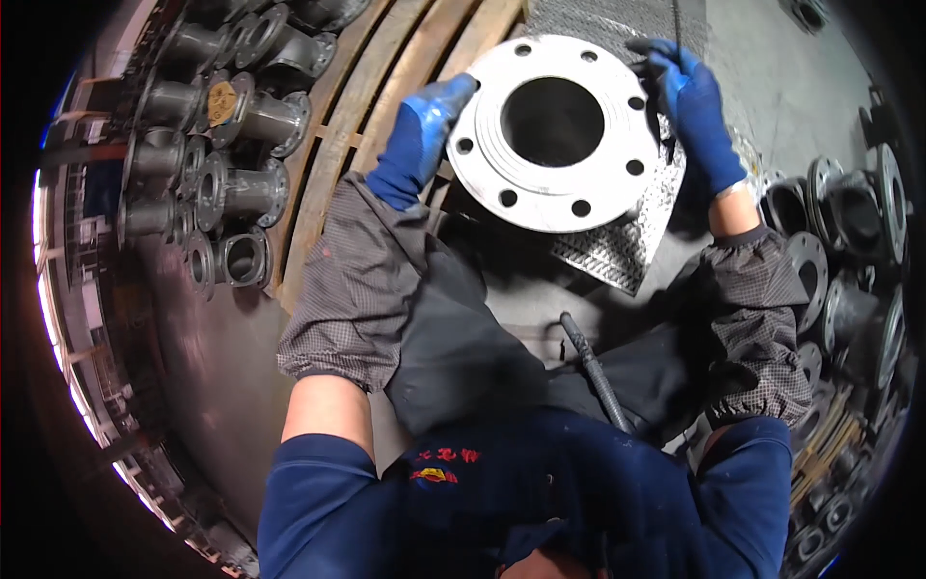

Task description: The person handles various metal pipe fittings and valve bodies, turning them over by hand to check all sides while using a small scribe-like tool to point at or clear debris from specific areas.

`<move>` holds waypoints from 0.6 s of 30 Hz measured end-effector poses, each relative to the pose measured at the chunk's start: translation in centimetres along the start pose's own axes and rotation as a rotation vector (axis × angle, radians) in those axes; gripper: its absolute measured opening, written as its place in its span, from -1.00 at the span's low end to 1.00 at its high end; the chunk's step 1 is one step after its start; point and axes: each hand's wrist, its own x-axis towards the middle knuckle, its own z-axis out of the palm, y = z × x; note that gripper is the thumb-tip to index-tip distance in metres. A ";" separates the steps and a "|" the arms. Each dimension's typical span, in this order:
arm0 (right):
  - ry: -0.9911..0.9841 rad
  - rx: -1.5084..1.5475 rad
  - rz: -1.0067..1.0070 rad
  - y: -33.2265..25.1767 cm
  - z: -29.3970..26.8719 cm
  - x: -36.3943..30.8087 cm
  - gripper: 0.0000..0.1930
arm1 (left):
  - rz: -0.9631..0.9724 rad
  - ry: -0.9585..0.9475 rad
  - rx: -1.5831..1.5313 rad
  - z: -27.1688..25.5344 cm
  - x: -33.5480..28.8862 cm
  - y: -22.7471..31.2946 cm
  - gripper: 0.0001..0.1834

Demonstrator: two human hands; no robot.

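Note:
A pale metal flanged pipe fitting [502, 183], with a wide centre bore and a ring of bolt holes, stands in front of me. Its round face is turned up toward me. My left hand [429, 121], in a blue coated glove, grips the left rim with its fingers bent at the edge. At the right rim is my right hand [690, 101], also gloved in blue, its fingers curled in toward the fitting. A thin dark cord or rod [676, 21] runs down to this hand. Shadow and dark shapes beneath the fingers hide what they close on.
A textured metal plate [617, 256] lies under the fitting. Wooden pallet slats [333, 145] run along the left, beside rows of grey flanged fittings [246, 188]. More flanged fittings [854, 217] stand at the right. A dark ridged rod [593, 372] lies near my lap.

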 end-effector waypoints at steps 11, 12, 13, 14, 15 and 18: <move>-0.158 0.460 0.717 -4.6 -6.1 -7.2 -0.47 | -0.145 -0.163 -0.103 -1.5 2.5 0.0 -0.52; -0.162 0.506 0.743 -4.8 -6.2 -7.9 -0.42 | -0.191 -0.189 -0.119 -1.3 2.7 0.0 -0.52; -0.137 0.506 0.745 -5.5 -5.9 -8.6 -0.39 | -0.189 -0.191 -0.153 -1.0 2.8 0.2 -0.52; -0.130 0.496 0.788 -5.8 -5.8 -9.0 -0.36 | -0.187 -0.191 -0.187 -0.5 2.8 0.3 -0.52; -0.125 0.487 0.831 -5.9 -5.8 -9.4 -0.33 | -0.185 -0.191 -0.220 -0.2 2.8 0.3 -0.52; -0.096 0.364 0.856 -5.9 -5.7 -10.5 -0.36 | -0.171 -0.255 -0.291 0.7 3.1 0.4 -0.54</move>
